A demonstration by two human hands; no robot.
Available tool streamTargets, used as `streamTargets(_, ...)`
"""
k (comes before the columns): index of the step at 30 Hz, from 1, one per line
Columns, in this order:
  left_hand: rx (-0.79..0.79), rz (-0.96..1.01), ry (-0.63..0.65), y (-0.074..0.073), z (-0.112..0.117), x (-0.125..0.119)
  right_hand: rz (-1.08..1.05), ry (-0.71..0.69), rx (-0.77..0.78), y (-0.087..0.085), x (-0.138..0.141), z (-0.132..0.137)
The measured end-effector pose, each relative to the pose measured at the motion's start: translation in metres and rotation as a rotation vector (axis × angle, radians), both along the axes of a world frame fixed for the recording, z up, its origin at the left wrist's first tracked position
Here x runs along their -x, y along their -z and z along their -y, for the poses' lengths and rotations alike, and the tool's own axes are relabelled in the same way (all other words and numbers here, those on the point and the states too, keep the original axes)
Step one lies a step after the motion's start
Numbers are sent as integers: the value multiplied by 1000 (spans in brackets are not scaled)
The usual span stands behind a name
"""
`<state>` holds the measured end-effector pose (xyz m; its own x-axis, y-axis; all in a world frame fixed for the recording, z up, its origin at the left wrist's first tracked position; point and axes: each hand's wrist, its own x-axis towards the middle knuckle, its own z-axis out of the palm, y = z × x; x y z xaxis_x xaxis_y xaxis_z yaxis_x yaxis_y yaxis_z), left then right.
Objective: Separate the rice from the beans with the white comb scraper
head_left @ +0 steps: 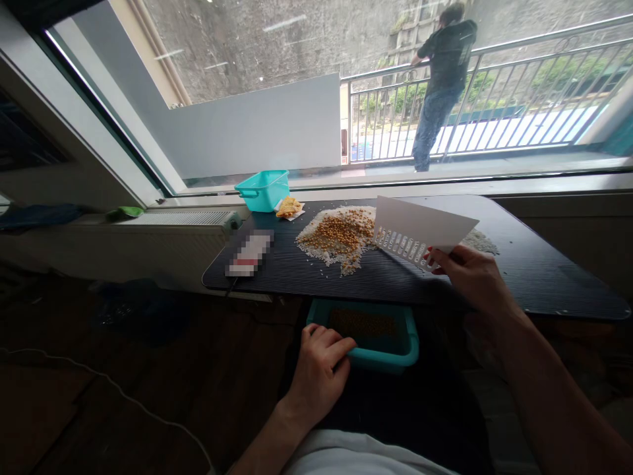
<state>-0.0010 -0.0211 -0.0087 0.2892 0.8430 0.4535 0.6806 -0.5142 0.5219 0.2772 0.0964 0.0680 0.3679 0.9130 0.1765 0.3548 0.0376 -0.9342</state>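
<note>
My right hand (469,267) pinches the lower right corner of a white card (420,223) with a row of slots along one edge. The card is tilted above the dark table, and its slotted edge is beside a pile of golden-brown round grains (341,229) mixed with white grains (312,243). Whether the card touches the pile, I cannot tell. Below the table's front edge, the fingers of my left hand (324,363) are curled over the rim of a teal tub (386,359). Dark brownish grains (363,323) lie in the tub, in shadow.
Another teal basket (267,190) stands at the table's back left, by some yellowish food on paper (289,208). A pixelated flat object (250,254) lies at the left. More white grains (482,243) lie behind my right hand. Beyond the window, a person (442,86) leans on a railing.
</note>
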Motion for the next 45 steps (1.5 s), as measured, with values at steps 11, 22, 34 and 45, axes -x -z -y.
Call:
streamTargets(11,-12,-6,13,0,-1,0,-135,-61,-5,-7,4,-13)
streamTargets(22,-13,11,24,-1,-1,1,-137,-94,-3,-6,-9,13)
streamTargets(34,-17,15,31,1,-2,1,-48,-132,25,-2,-2,30)
streamTargets(45,-28,22,41,1,-2,2,-8,-77,61,-2,-4,58)
